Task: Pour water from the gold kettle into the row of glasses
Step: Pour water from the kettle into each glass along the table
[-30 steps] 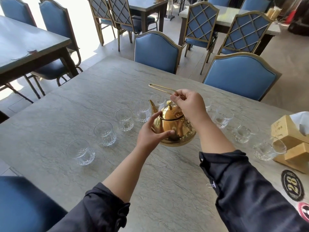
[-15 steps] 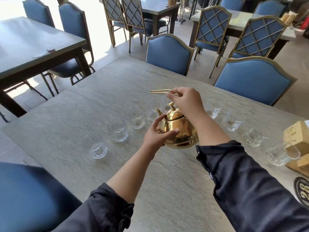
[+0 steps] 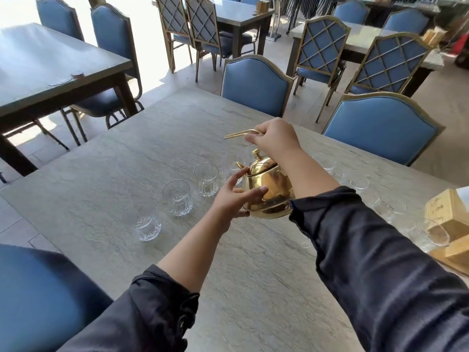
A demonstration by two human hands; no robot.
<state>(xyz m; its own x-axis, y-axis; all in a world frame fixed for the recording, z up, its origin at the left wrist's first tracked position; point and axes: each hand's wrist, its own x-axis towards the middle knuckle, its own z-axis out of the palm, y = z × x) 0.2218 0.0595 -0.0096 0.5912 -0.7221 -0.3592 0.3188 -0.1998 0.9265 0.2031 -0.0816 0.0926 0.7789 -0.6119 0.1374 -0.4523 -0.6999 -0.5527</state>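
The gold kettle (image 3: 269,191) hangs above the grey table (image 3: 127,158), tilted with its spout toward the left. My right hand (image 3: 275,138) grips its thin gold handle (image 3: 238,133) from above. My left hand (image 3: 234,196) rests against the kettle's side and base, thumb on the body. A curved row of clear glasses runs across the table: three stand to the left, the nearest glass (image 3: 142,221), a second glass (image 3: 177,198), a third glass (image 3: 206,179). More glasses lie behind the kettle and my right arm, partly hidden; one (image 3: 324,162) shows at the right.
A wooden tissue box (image 3: 449,214) sits at the table's right edge with a glass (image 3: 431,235) beside it. Blue chairs (image 3: 256,85) stand along the far side, and one blue chair back (image 3: 38,295) is at my near left. Other tables stand beyond.
The view has shifted, so the glasses and kettle sit further right in frame. The kettle has tilted a little more upright and my right hand has risen slightly; both hands keep their hold.
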